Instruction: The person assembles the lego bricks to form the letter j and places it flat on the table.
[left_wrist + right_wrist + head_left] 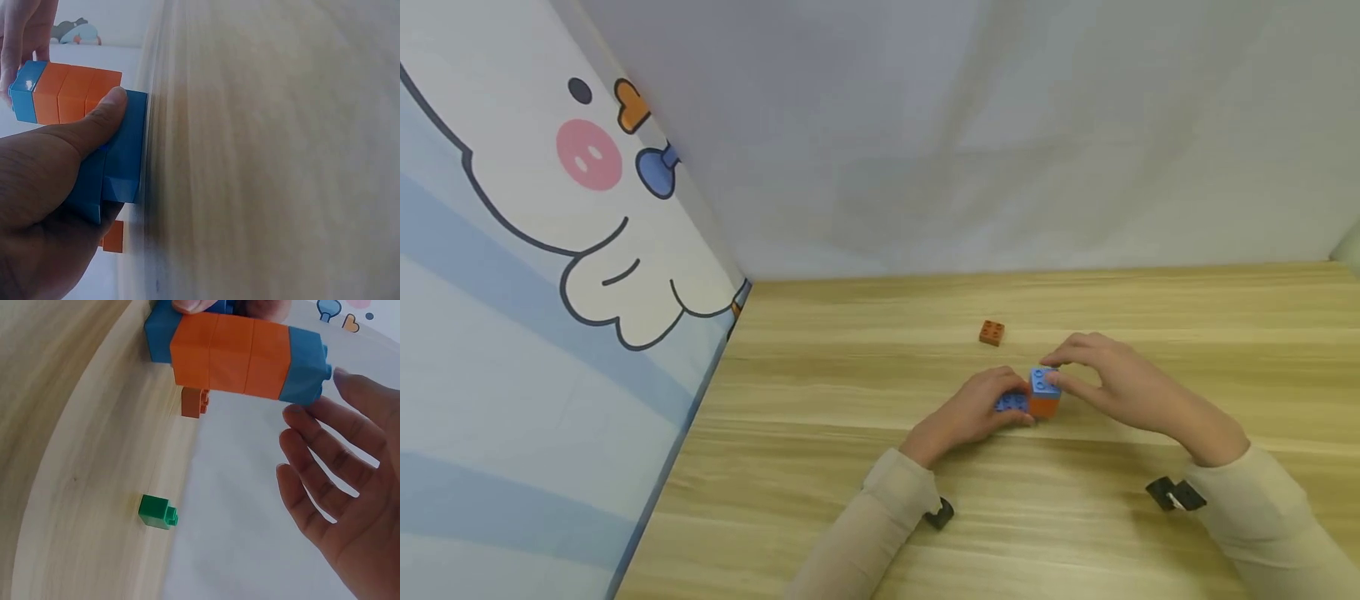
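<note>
A stack of orange bricks (231, 353) stands upright on blue base bricks (122, 147), capped by a blue brick (1043, 382) with studs on top. My left hand (977, 408) grips the blue base bricks low at the table, its thumb (103, 122) lying along the side by the foot of the stack. At the top, my right hand (1120, 383) has its thumb and loosely bent fingers spread about the blue cap, fingertips (294, 412) right at its edge. Part of the base is hidden under the left hand.
Behind the stack, a separate orange-brown brick (992, 332) lies on the wooden table (820, 350). A small green brick (155, 511) shows in the right wrist view. A white backdrop (970, 167) rises at the table's far edge, and a cartoon-printed panel (512, 358) borders the left.
</note>
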A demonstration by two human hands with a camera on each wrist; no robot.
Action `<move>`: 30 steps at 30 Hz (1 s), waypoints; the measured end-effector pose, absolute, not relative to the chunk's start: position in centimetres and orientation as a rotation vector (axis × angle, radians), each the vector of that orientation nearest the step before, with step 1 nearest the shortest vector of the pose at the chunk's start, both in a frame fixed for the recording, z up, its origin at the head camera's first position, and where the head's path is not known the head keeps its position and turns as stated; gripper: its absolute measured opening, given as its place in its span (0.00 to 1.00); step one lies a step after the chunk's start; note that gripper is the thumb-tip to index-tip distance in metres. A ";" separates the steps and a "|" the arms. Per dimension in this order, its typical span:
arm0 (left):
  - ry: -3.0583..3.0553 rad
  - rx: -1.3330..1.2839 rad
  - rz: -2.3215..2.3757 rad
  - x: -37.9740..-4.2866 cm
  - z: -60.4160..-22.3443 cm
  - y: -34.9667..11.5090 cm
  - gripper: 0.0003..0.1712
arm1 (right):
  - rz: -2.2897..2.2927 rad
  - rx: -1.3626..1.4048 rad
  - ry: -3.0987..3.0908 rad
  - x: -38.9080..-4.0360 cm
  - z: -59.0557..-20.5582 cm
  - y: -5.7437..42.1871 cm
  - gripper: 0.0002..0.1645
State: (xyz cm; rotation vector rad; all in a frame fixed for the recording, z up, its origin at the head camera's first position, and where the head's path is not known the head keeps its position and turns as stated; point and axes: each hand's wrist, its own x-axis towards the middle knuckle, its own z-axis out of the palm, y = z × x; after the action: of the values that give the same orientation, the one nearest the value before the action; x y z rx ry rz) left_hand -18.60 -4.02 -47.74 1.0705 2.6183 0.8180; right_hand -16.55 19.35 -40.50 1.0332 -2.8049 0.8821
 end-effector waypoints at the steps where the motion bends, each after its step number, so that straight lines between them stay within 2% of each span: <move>1: 2.619 1.070 0.814 -18.7 -47.7 -4.0 0.21 | 0.879 1.034 -2.796 -16.8 -40.5 19.4 0.12; 14: 2.634 1.043 0.780 -18.7 -47.6 -4.0 0.22 | 0.900 0.978 -2.826 -20.7 -41.6 19.8 0.16; 30: 2.651 1.088 0.747 -19.2 -48.0 -3.9 0.21 | 0.890 0.994 -2.889 -25.4 -44.6 17.1 0.20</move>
State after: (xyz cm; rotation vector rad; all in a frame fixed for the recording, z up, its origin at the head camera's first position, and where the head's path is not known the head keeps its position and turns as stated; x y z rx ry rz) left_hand -19.19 -3.87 -48.03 1.0881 2.6514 0.7468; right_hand -25.36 17.08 -44.59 0.9937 -2.8891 0.8896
